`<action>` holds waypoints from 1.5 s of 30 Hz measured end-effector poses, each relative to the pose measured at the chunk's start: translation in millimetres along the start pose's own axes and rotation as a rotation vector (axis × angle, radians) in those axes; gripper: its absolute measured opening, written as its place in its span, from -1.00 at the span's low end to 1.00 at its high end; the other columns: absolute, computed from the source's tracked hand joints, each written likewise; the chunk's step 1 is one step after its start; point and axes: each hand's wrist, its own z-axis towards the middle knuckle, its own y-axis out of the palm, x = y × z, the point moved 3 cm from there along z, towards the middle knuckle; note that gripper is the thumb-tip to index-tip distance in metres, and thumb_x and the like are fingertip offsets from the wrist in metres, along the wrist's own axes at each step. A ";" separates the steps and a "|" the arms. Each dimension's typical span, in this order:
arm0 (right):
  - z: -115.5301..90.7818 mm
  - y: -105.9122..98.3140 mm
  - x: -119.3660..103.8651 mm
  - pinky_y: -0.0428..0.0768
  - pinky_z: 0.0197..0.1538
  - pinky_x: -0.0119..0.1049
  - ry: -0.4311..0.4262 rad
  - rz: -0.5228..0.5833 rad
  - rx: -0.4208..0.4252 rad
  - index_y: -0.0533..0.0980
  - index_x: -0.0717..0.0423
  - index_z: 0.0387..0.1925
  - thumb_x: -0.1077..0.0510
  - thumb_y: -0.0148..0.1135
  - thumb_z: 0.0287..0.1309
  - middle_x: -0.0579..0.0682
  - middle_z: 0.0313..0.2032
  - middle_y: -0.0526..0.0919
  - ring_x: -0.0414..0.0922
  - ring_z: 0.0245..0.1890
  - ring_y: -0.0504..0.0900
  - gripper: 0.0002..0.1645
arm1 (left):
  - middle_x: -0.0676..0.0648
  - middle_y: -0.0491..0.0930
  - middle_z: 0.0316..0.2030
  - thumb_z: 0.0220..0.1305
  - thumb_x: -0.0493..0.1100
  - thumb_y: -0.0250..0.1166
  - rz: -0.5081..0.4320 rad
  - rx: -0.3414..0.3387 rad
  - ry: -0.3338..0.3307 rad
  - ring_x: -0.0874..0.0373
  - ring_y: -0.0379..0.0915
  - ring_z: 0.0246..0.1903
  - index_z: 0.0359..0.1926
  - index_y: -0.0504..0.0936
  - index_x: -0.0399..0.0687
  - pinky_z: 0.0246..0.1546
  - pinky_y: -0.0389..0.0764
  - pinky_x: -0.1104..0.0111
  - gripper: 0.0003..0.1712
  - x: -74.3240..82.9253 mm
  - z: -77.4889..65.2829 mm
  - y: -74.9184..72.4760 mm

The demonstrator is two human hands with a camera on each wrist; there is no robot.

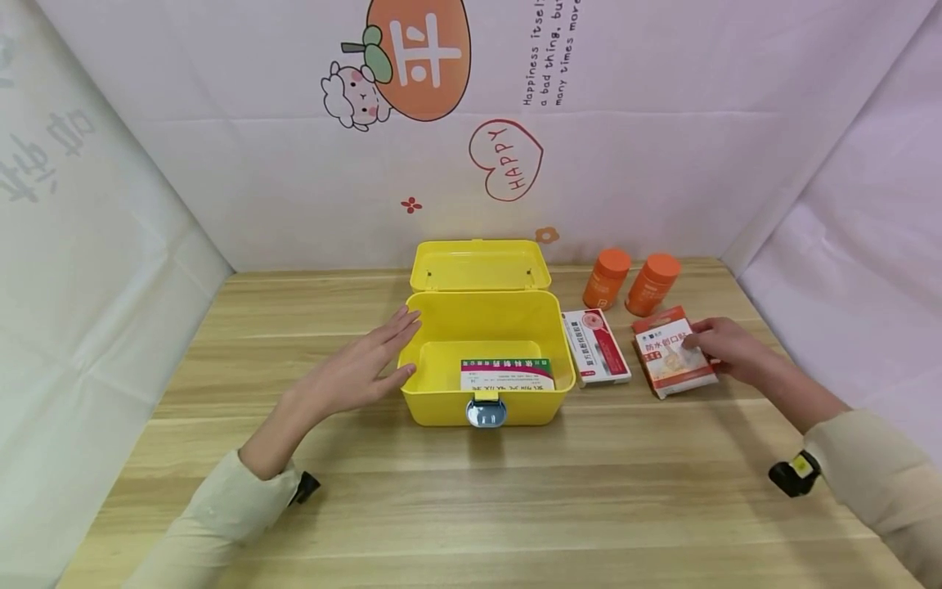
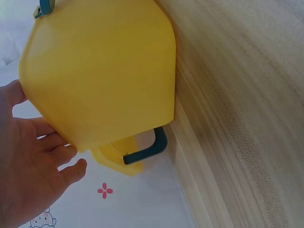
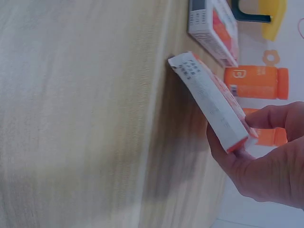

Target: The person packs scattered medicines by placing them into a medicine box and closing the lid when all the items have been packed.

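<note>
Right hand (image 1: 724, 348) pinches the orange-and-white carton (image 1: 671, 358) between thumb and fingers; two orange bottles (image 1: 651, 288) stand just beyond this hand, a red-and-white box (image 1: 594, 348) lies to its left. Left hand (image 1: 361, 368), fingers extended and thumb apart, touches the open yellow case (image 1: 441, 409) at its right.

Inner box (image 1: 508, 375): base was hidden by case (image 1: 441, 408).
Bottle (image 3: 272, 137), right wrist view: was partly covered by right hand (image 3: 268, 168).
</note>
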 end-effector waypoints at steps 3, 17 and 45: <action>-3.5 -2.5 -3.2 0.69 -0.22 -0.37 -0.008 0.022 -0.011 -0.04 0.64 0.36 0.17 0.00 0.41 -0.13 -0.24 0.56 -0.37 -0.33 0.58 -0.23 | -0.19 -0.06 0.58 0.50 0.02 0.08 0.002 0.003 0.000 -0.06 -0.16 0.58 0.54 0.05 -0.25 0.52 0.13 0.01 -0.21 0.0 0.2 -0.5; -16.9 -12.1 -8.2 0.70 -0.23 -0.44 -0.038 0.044 -0.035 0.02 0.66 0.34 0.15 0.02 0.46 -0.23 -0.34 0.61 -0.39 -0.34 0.63 -0.26 | -0.20 -0.06 0.58 0.51 0.05 0.06 -0.001 -0.003 -0.003 -0.06 -0.16 0.58 0.55 0.04 -0.24 0.52 0.12 0.01 -0.21 1.0 0.2 -1.4; -48.4 -7.1 -23.0 0.72 -0.16 -0.38 -0.114 0.083 -0.074 -0.17 0.69 0.39 0.20 -0.01 0.47 -0.19 -0.22 0.60 -0.35 -0.26 0.65 -0.17 | -0.18 -0.07 0.58 0.51 0.04 0.06 0.003 -0.008 -0.005 -0.03 -0.18 0.59 0.56 0.01 -0.20 0.52 0.12 0.05 -0.21 0.1 0.7 0.4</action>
